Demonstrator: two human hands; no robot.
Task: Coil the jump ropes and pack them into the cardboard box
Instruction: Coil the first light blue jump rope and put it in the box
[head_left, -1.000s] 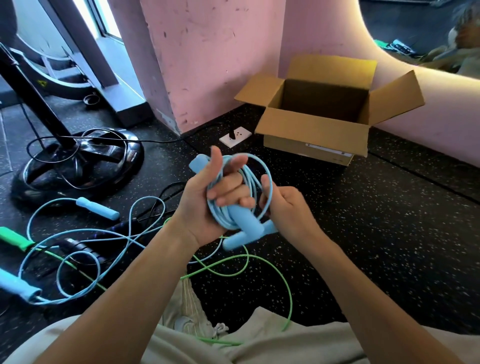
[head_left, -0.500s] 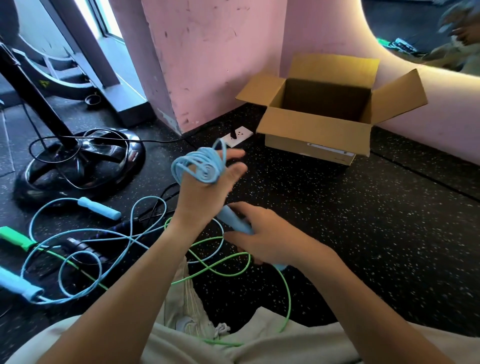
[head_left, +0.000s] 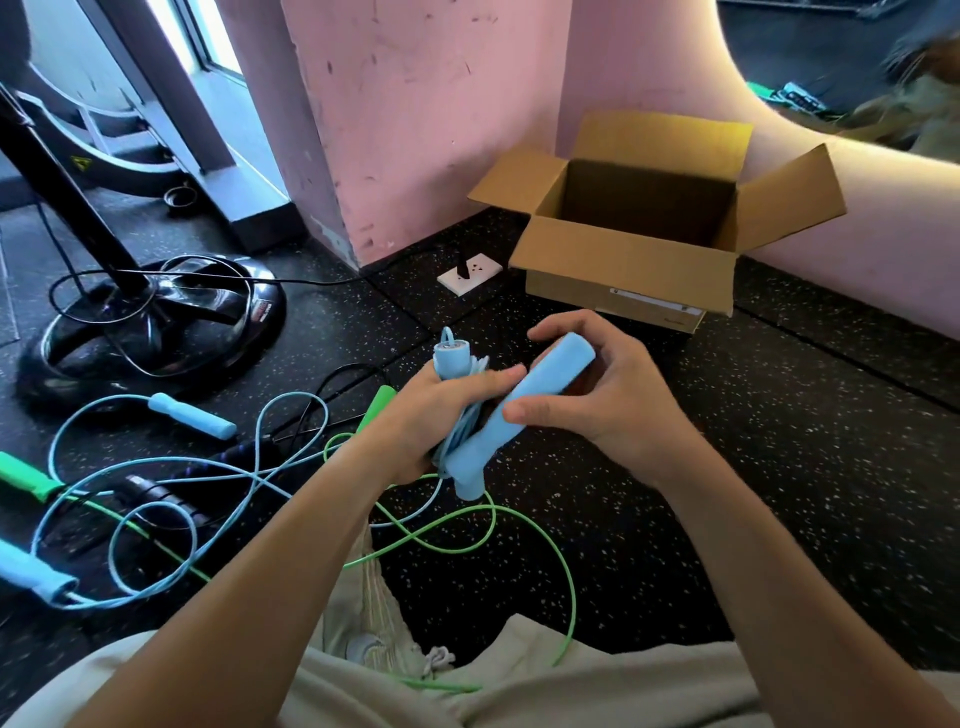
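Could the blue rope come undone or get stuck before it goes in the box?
Maybe. The left hand grips the coiled blue rope and the right hand holds one handle; nothing visibly ties the coil, so it could spring loose on the way to the cardboard box. The green rope loops right under the hands and could snag.

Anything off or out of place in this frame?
Yes: the loose blue rope, green rope and a black rope lie tangled across each other on the floor. The cardboard box looks intact.
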